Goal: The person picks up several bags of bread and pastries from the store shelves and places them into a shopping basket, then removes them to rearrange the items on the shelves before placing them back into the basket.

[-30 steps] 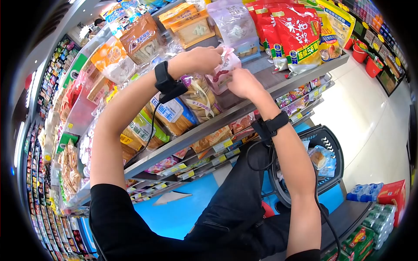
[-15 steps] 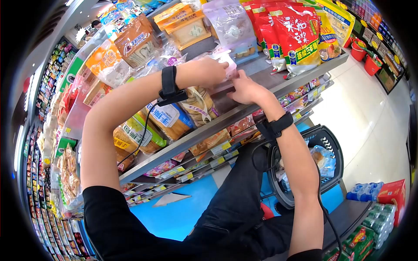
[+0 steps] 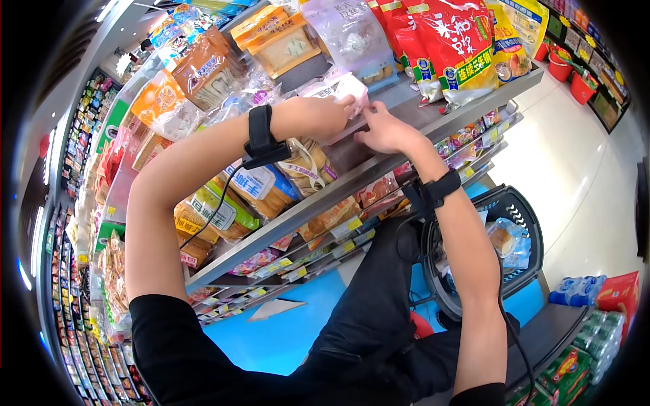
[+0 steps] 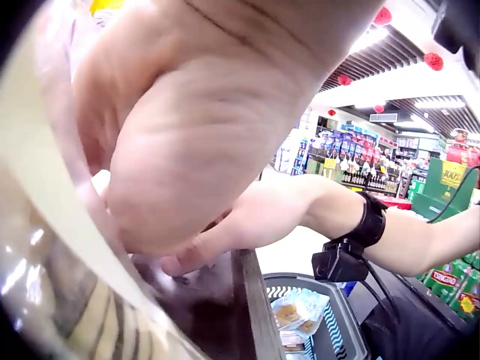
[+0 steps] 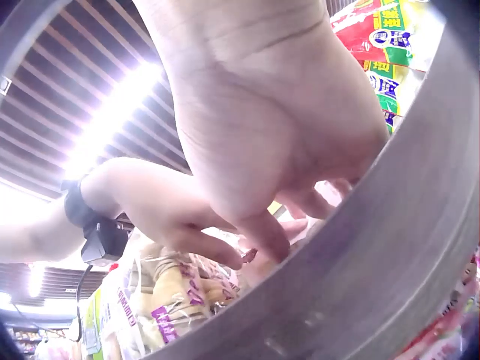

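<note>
Since a second ago, the pink packet has been tipped over toward the back of the shelf, so that its printed front is no longer shown and a pale side is turned up; the left hand has been brought lower, across the upper end of the bag of twisted bread. The packet is held by the left hand, its edge pinched at the curled fingertips. By the right hand, the near edge of the packet is met with bent fingers, the thumb held apart; whether it is gripped there cannot be told. On each wrist a black strap is worn.

The packet is placed low between both hands, above the shelf, in front of a lilac pouch. Beside the twisted bread, a blue-and-white bread bag is laid. Farther back, orange bread packets are stacked, and to the right red bags are stood upright. Below the right forearm, a dark basket is seen, in which a blue-and-clear packet is contained.
</note>
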`<state>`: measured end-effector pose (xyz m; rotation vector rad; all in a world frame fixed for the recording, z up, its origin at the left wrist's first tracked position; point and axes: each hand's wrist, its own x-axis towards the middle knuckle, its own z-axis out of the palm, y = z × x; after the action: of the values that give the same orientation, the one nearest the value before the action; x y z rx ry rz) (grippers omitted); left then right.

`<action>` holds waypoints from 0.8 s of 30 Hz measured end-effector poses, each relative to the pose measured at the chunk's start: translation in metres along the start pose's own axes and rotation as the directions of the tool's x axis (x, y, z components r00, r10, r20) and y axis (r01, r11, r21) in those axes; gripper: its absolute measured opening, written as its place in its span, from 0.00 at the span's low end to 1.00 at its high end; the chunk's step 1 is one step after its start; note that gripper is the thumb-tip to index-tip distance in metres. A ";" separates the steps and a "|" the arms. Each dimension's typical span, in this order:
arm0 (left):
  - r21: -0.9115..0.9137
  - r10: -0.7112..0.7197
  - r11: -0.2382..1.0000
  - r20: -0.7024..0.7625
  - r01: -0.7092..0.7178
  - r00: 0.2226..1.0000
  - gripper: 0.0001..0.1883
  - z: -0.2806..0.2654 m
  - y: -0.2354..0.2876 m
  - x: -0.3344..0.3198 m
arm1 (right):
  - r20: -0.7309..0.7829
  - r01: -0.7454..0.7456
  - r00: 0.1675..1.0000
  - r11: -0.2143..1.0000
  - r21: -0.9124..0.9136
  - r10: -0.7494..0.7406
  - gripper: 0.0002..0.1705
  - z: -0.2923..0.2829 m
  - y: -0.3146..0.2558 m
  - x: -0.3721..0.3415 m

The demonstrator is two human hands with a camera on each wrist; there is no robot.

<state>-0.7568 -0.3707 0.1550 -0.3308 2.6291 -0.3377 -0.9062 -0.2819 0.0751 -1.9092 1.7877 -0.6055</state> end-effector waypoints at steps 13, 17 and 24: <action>0.106 -0.088 0.992 0.193 0.068 0.977 0.19 -0.006 0.014 -0.008 | -0.076 0.044 0.997 0.695 0.718 0.015 0.46 -0.019 0.019 0.045; 0.062 -0.095 0.994 0.174 0.085 0.980 0.20 -0.014 0.022 -0.014 | -0.178 0.179 0.980 0.777 0.604 -0.087 0.39 0.007 0.014 0.079; 0.111 -0.106 0.990 0.210 0.084 0.972 0.16 -0.019 0.027 -0.014 | 0.049 0.120 0.983 0.817 0.564 -0.178 0.31 0.009 0.022 0.090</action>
<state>-0.7588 -0.3376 0.1695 -0.4357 2.3788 -0.4400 -0.9129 -0.3728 0.0555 -1.6310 1.2155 -0.9521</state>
